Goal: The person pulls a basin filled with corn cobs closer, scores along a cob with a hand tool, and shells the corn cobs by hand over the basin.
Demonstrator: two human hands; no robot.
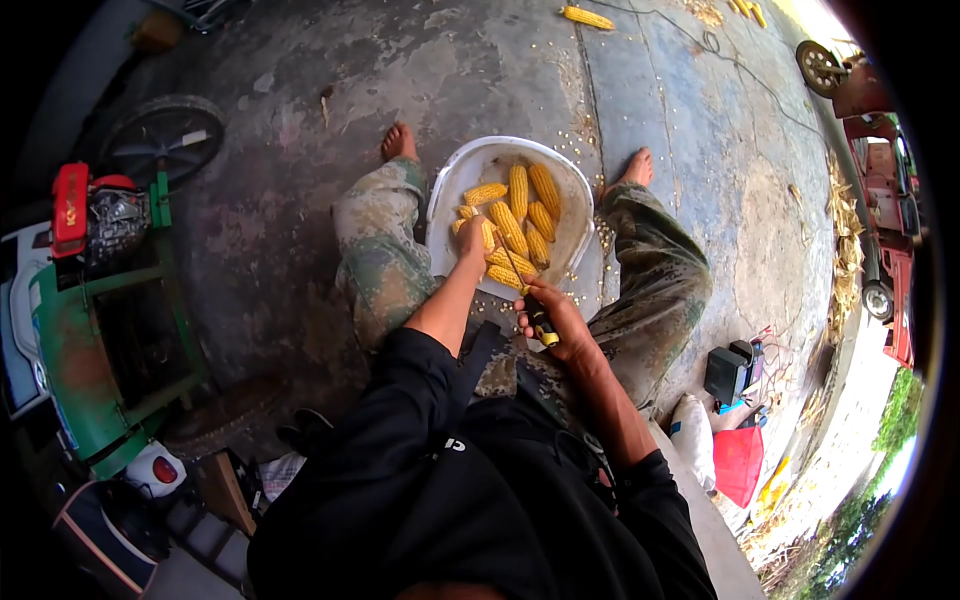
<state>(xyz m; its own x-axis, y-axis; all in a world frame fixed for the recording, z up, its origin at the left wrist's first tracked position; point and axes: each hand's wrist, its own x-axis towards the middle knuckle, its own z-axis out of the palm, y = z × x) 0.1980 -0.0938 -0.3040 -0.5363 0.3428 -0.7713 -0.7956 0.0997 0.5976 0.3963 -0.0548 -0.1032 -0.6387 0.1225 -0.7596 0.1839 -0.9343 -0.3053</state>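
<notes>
Between my legs stands a white basin [440, 190] with several yellow ears of corn [517, 190] lying in it. My left hand [472, 240] is closed around an ear of corn [488, 234] over the near left part of the basin. In my right hand [560, 318] is a screwdriver [541, 322] with a black and yellow handle. Its thin shaft points up and left, towards the corn by my left hand. Whether the tip touches the held ear, I cannot tell.
Loose kernels are scattered on the concrete floor right of the basin. A lone corn ear [587, 17] lies far ahead. To the left stands a green machine [85, 350] with a red engine [70, 210]. A black box [725, 375] and red bag [737, 465] are at right.
</notes>
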